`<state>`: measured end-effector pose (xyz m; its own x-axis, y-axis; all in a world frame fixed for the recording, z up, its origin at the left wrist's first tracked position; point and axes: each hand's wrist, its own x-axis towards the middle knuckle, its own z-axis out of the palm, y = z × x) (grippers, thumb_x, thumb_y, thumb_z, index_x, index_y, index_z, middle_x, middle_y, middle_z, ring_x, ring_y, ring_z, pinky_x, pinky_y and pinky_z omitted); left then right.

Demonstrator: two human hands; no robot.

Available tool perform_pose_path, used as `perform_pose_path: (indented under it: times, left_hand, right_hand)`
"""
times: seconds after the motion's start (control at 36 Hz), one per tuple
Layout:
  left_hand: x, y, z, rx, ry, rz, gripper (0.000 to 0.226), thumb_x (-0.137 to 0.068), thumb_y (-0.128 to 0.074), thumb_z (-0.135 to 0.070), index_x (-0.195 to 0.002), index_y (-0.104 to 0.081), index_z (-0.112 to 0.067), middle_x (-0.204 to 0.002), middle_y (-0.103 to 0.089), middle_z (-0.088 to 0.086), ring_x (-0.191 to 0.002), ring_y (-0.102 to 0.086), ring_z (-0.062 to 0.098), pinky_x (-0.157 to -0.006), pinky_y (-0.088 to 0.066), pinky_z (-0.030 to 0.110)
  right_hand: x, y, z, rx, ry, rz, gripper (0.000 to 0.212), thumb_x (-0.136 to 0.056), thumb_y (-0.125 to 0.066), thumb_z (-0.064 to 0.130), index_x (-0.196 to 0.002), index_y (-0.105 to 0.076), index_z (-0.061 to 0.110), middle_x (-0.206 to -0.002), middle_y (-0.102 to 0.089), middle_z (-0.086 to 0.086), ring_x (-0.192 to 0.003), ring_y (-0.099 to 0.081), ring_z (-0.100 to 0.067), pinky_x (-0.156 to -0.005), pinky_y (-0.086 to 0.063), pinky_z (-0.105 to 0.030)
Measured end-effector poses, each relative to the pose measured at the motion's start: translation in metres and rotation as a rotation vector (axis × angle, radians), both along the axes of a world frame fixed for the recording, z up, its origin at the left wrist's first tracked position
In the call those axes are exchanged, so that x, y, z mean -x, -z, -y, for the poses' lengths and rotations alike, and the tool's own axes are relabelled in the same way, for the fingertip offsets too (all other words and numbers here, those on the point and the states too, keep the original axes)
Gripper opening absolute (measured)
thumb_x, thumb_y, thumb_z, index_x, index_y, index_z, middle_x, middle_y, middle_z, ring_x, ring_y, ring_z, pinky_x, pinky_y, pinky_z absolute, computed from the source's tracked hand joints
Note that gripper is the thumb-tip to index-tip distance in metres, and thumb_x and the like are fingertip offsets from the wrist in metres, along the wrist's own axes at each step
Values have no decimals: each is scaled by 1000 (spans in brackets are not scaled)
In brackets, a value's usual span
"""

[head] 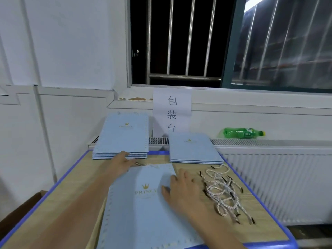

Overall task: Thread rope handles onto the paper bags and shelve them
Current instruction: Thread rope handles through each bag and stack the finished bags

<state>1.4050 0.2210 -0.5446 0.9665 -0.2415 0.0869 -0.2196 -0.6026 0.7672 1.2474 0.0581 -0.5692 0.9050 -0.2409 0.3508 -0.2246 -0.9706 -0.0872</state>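
From the head camera, I am working at the wood-topped table with the blue rim, and one flat blue paper bag is lying in front of me, its open top edge pointing away toward the window.

My left hand is reaching to the far left corner of that bag, where a short run of rope handle is showing along the top edge. My fingertips are sitting right at the rope's end, but I cannot tell whether they are pinching it or only touching it, since the hand hides the contact.

My right hand is lying on the bag with the fingers nearly straight and spread, pressing the paper flat and holding nothing.

Just right of this hand, the loose ropes with black tips are waiting in a tangle on the table. Beyond the bag, two stacks are sitting at the far edge: the left stack and the right stack.

I judge that I am threading this bag's handle. Next I am needing to settle that rope end through its hole while keeping the bag pinned down, then free one more rope from the tangle without dragging the others.
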Motion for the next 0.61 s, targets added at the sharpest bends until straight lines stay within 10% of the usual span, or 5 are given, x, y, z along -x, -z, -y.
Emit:
perform_pose_path:
  times: [0.08, 0.17, 0.36, 0.47, 0.61]
  left_hand:
    - [-2, -5, -2, -9, 0, 139, 33, -92, -58, -14, -121, -54, 1, -93, -55, 12, -91, -59, 31, -80, -49, 35]
    - [11, -10, -2, -79, -4, 299, 20, -89, -60, -10, -108, -62, -3, -96, -53, 9, -101, -57, 30, -78, -38, 25]
    - [74, 16, -1, -622, -18, 358, 48, -91, -38, -45, -127, -47, -15, -134, -38, 11, -125, -36, 28, -101, -29, 31]
    - [80, 32, -8, -653, 53, 294, 100, -60, 9, -59, -143, -27, -15, -145, -25, 11, -135, -22, 26, -110, -12, 34]
    - [70, 27, -5, -704, 126, 224, 62, -102, -19, -40, -151, 0, -8, -160, 5, 4, -147, 6, 16, -118, 4, 38]
  right_hand:
    - [7, -20, 0, 43, -38, -134, 46, -78, -37, 41, -80, -70, 9, -92, -60, -11, -85, -60, -27, -65, -49, -38]
    - [-10, -26, 5, 10, -286, -201, 45, -96, -38, 31, -135, -42, 8, -145, -31, -11, -134, -27, -27, -106, -25, -41]
    - [-54, -19, -27, -92, -513, -234, 26, -97, -35, 16, -113, -51, 3, -125, -49, -12, -119, -43, -26, -100, -27, -36]
    - [-63, -3, -27, -71, -521, -249, 43, -103, -24, 24, -141, -32, 7, -153, -26, -4, -142, -21, -16, -115, -10, -36]
    - [-70, 5, -19, -113, -376, -272, 63, -100, -25, 41, -151, -7, 8, -160, 0, -3, -146, 7, -12, -118, 1, -33]
